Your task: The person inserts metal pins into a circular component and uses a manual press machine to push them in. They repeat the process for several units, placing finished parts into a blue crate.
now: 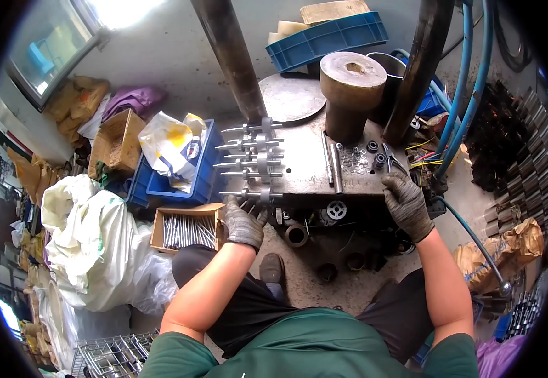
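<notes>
From the head view I see my left hand (243, 223), gloved, at the front left edge of the steel table (305, 167), its grip curled about the nearest shaft (248, 194) of a row of flanged metal shafts; whether it clamps tight I cannot tell. My right hand (406, 205), gloved, rests at the table's front right corner, fingers bent, just beside pliers (392, 157) and small black rings (374, 154). A cardboard box of rods (186, 230) sits beside my left hand.
</notes>
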Demonstrator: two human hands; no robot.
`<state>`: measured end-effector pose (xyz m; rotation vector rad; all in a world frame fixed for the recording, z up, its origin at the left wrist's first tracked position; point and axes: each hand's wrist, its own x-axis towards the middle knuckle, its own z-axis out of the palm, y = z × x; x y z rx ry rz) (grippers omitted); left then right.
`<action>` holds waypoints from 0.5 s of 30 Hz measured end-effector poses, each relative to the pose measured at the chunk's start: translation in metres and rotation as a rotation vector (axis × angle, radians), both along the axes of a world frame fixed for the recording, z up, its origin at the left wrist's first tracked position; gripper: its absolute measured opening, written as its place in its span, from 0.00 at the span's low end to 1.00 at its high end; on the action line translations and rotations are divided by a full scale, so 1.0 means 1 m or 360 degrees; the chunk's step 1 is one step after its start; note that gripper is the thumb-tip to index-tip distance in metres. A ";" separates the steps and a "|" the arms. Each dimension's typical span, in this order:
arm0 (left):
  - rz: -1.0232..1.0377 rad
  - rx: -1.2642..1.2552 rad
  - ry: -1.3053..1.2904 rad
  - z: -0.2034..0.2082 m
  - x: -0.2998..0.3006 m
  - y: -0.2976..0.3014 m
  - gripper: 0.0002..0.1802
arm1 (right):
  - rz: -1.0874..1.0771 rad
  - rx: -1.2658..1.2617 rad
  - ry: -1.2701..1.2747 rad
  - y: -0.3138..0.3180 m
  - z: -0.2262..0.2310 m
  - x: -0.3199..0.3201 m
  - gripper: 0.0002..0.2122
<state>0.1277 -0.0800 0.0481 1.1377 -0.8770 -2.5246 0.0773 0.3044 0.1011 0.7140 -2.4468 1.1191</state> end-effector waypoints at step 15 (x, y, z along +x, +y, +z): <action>-0.1398 -0.3025 0.0414 0.049 -0.036 0.107 0.22 | -0.0486 0.0612 0.0387 -0.005 -0.035 -0.066 0.19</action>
